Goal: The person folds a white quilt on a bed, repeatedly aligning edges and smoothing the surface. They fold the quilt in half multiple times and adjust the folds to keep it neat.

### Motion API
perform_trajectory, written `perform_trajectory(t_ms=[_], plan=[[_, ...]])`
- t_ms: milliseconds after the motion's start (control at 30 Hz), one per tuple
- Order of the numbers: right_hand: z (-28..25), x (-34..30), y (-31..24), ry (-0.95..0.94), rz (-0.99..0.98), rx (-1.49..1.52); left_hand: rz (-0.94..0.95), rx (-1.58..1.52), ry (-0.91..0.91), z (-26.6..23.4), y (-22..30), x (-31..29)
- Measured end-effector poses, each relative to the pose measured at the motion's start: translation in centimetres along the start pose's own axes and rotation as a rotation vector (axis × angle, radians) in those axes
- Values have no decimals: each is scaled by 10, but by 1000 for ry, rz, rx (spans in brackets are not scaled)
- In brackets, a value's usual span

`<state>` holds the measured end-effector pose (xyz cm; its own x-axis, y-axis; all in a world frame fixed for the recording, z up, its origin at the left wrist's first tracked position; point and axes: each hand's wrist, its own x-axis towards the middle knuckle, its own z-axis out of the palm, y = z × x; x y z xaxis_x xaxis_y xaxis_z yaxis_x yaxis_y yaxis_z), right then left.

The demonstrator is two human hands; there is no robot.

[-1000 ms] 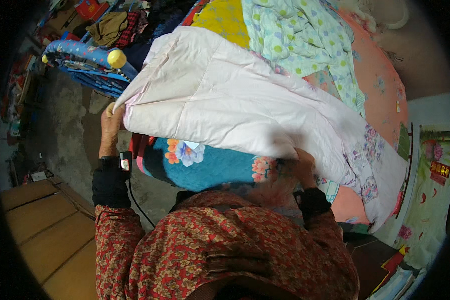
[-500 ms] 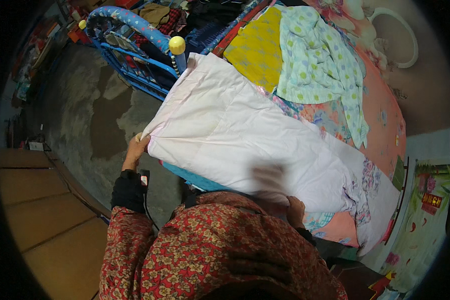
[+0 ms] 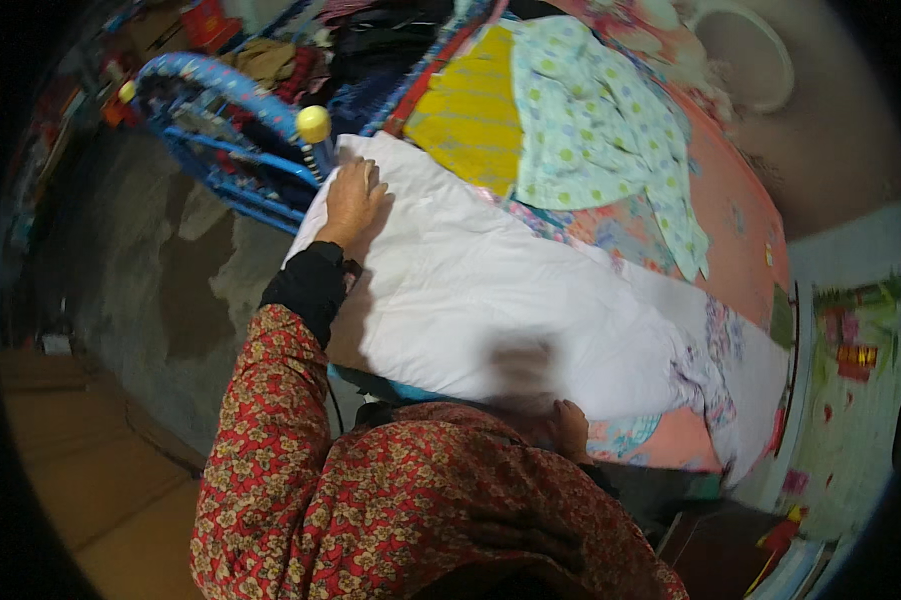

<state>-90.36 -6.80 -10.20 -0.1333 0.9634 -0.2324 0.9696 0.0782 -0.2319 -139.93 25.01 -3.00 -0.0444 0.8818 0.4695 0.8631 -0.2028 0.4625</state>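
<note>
Your left hand [image 3: 354,205] lies back upward on the white quilt [image 3: 461,280], close to its far left corner; its fingers are slightly bent, and whether they pinch the cloth cannot be told. Your right hand [image 3: 571,430] is at the quilt's near edge, partly hidden by your sleeve, so its grip cannot be determined either. The quilt is spread slantwise over the bed, its purple-flowered part at the right end. Teal fabric [image 3: 411,392] shows beneath the near edge. Just beyond your left hand stands a yellow knob [image 3: 313,123] on a blue metal bed rail [image 3: 261,155]. Past the quilt's far edge, a green-dotted blanket [image 3: 591,130] overlaps a mustard-yellow cloth [image 3: 471,120]; both rest on a peach floral sheet [image 3: 731,190]. Left of the bed, the grey floor [image 3: 121,230] bears a dark stain.
</note>
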Motion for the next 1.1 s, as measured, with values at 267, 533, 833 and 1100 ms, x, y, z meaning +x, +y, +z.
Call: perform_trajectory(t_ms=[267,533,833,1100], plan=[[23,-64,-29,71,292,189,449,269,-249,59,-4,67],[36,-97,-37,-174,500,379,333,463,-627,75,-13,76],[33,-77,-17,-188,421,418,382,377,-229,39,-7,77],[22,-71,-11,-215,465,484,242,538,-9,13,-14,116]])
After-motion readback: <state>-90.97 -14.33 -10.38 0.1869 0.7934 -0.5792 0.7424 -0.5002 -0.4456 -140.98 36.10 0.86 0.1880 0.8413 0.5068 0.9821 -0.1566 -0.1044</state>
